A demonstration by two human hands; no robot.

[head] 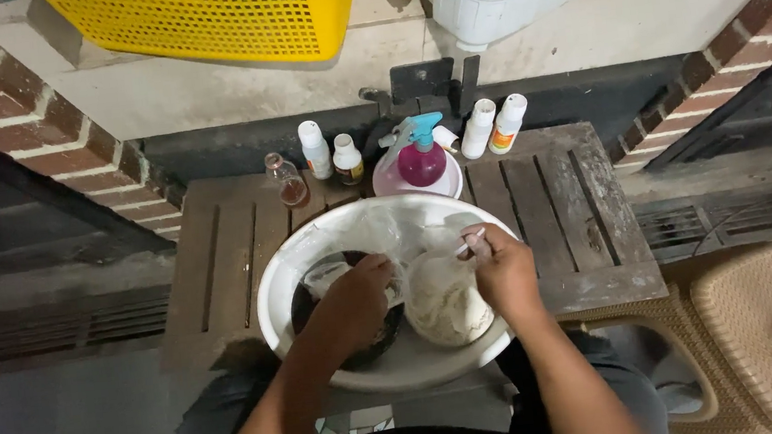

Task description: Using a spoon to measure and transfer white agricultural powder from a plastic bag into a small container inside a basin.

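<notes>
A large white basin rests on a slatted wooden table. Inside it lie a dark round pot and a clear plastic bag filled with pale, whitish material. My left hand is in the basin over the dark pot, fingers curled against the bag's edge. At the bag's upper right, my right hand pinches the thin plastic near its mouth. Loose clear plastic bunches up behind both hands.
Along the table's back edge stand a pink spray bottle with a teal trigger, several small white bottles, and a small glass bottle. A yellow perforated crate sits above. A woven tan stool is at right. Brick walls flank both sides.
</notes>
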